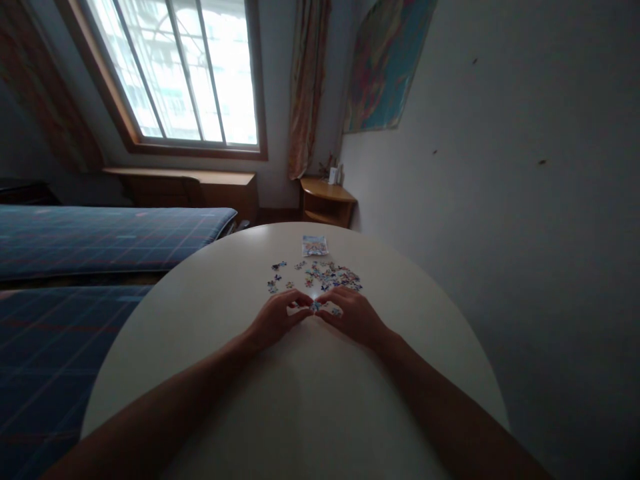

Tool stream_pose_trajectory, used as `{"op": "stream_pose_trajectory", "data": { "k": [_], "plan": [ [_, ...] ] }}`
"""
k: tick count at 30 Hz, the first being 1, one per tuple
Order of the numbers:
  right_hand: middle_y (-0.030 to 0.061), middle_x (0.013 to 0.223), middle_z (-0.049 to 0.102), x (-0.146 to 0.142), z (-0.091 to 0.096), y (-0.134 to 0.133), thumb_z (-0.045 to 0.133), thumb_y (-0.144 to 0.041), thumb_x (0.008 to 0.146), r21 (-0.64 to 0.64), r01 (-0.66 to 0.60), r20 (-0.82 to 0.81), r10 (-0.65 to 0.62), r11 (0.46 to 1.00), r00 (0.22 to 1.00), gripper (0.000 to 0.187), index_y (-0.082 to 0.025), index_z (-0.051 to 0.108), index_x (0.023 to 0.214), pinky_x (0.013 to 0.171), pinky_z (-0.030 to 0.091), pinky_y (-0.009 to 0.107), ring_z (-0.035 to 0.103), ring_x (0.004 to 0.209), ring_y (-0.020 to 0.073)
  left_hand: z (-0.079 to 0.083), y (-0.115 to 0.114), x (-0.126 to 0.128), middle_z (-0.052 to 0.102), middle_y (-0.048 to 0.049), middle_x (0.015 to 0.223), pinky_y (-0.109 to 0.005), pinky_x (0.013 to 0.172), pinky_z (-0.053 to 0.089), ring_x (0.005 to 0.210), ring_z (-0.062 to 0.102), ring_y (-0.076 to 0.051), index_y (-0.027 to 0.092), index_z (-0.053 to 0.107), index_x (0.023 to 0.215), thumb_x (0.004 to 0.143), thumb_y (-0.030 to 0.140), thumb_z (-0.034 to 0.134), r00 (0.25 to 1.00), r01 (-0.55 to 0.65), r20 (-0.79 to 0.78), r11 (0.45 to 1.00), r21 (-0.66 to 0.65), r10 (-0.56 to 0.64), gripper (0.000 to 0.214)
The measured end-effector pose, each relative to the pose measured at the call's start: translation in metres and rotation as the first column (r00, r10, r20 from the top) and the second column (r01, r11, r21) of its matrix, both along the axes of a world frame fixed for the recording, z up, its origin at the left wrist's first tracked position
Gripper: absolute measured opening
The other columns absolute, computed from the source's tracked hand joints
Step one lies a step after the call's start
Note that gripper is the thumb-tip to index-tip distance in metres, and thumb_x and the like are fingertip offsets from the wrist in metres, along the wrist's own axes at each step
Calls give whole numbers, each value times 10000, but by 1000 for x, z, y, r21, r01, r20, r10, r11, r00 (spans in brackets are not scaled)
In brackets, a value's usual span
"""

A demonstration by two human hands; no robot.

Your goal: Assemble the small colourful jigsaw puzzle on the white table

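Hands, left [276, 315] and right [356, 311], fingers nearly closed, pinch puzzle pieces [315, 307] before a flat packet [315, 246], contents hidden.

White table [310, 400], puzzle pieces [345, 275] seemingly in mixed blue, white and reddish, blue plaid mattress [100, 237]

Pieces [345, 277] on table [320, 400] — packet [315, 246] behind, bed [100, 237] left

hands [354, 309]: two, both bare | fingers [299, 295]: slender | forearms [195, 373]: bare, long, tapering toward narrower wrists [389, 342]
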State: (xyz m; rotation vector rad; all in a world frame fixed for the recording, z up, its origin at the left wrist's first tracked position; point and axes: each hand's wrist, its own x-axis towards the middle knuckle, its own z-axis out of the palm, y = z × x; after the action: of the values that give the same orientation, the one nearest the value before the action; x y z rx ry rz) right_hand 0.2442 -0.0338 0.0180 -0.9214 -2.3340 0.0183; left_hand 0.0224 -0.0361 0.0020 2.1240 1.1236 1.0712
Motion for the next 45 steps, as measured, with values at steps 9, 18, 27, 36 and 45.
{"op": "stream_pose_trajectory", "data": {
  "k": [9, 18, 27, 36, 45],
  "plan": [
    [63, 964, 726, -1, 1, -1, 686, -341, 882, 11, -26, -4, 26, 1000, 1000, 226, -227, 665, 1077, 850, 518, 339, 671, 929, 199, -4, 2, 0, 748, -29, 912, -327, 805, 527, 813, 663, -178, 224, 719, 910, 862, 300, 656, 1000, 3, 1, 999, 32, -3, 110],
    [59, 977, 729, 4, -2, 4, 740, -314, 837, 22, 35, -5, -35, 999, 999, 183, -227, 682, 988, 864, 515, 357, 675, 948, 214, -7, 3, -3, 725, -47, 1000, -356, 883, 514, 924, 662, -207, 230, 693, 1022, 878, 279, 633, 996, -24, -81, 996, 86, 31, 164],
    [67, 936, 716, 5, -6, 7, 837, -399, 719, -24, 201, 34, -200, 979, 979, 280, -217, 666, 845, 861, 502, 411, 661, 931, 251, -16, 3, -4, 657, -84, 1265, -412, 1061, 448, 1178, 592, -249, 227, 654, 1214, 887, 230, 599, 973, 64, -229, 989, 135, -32, 332],
    [55, 921, 713, -5, -7, 4, 816, -449, 728, -113, 253, 101, -242, 961, 965, 303, -201, 646, 769, 893, 441, 384, 645, 921, 238, -13, 4, -2, 707, -68, 1172, -361, 1023, 480, 1105, 629, -211, 195, 720, 1085, 946, 205, 513, 953, 80, -301, 983, 164, -28, 249],
    [54, 929, 705, -14, -7, 2, 788, -480, 755, -148, 262, 94, -250, 954, 964, 304, -200, 672, 762, 870, 420, 361, 630, 932, 226, -7, -1, 1, 692, -88, 1205, -361, 1021, 482, 1129, 637, -218, 187, 628, 1223, 920, 186, 488, 961, -2, -276, 1000, 29, 10, 334]
  ]
}}
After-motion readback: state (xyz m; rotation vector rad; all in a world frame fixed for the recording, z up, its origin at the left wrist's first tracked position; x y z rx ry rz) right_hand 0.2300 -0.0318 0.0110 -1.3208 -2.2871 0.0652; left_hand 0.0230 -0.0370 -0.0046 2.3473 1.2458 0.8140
